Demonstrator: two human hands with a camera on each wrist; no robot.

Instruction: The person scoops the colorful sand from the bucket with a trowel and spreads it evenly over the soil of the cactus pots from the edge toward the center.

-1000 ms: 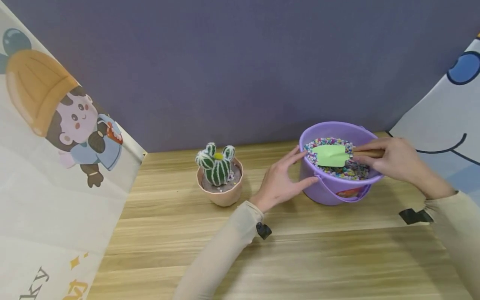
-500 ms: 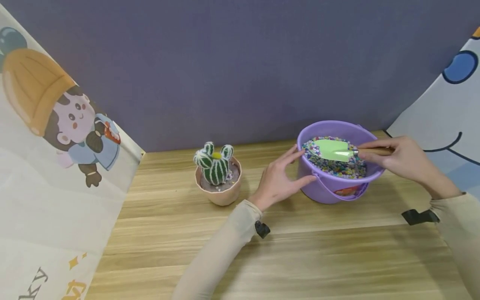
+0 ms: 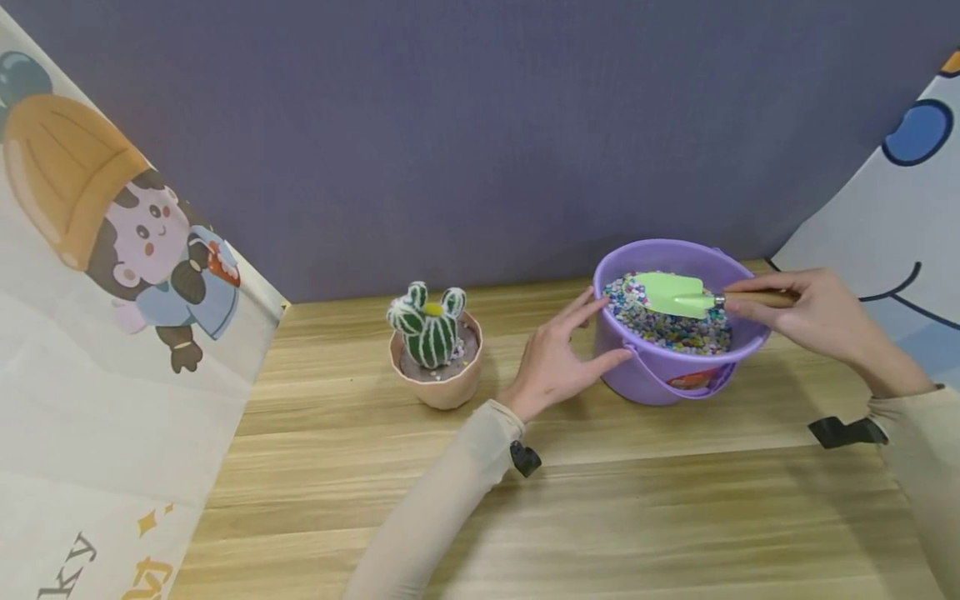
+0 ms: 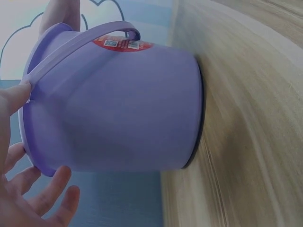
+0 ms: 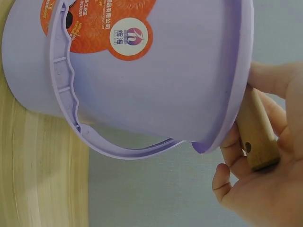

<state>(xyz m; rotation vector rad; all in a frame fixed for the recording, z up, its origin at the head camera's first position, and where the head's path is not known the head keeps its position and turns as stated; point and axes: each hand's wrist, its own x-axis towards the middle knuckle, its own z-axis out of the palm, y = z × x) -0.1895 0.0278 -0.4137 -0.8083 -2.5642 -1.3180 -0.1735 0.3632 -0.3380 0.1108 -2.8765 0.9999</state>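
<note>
A purple bucket [image 3: 652, 383] of small multicoloured pebbles [image 3: 667, 333] stands on the wooden table. My right hand [image 3: 817, 317] grips the wooden handle [image 5: 258, 137] of a garden trowel at the bucket's right rim. The trowel's light green blade [image 3: 675, 296] is over the pebbles, with some pebbles on its tip. My left hand [image 3: 551, 362] rests against the bucket's left side. Its thumb is by the carry handle [image 4: 80, 45], and its spread fingers [image 4: 49, 191] lie along the rim. A knitted cactus [image 3: 431, 337] sits in a peach pot [image 3: 446, 392] to the left.
Behind the bucket and pot rises a dark grey-blue panel [image 3: 450, 150]. White printed panels flank the wooden table [image 3: 600, 517]; the left one bears a cartoon child [image 3: 153, 233]. The bucket's carry handle hangs down on the near side.
The trowel has moved slightly right and up over the pebbles, its blade now tilted, as the right hand draws right. The left hand stays at the rim.
</note>
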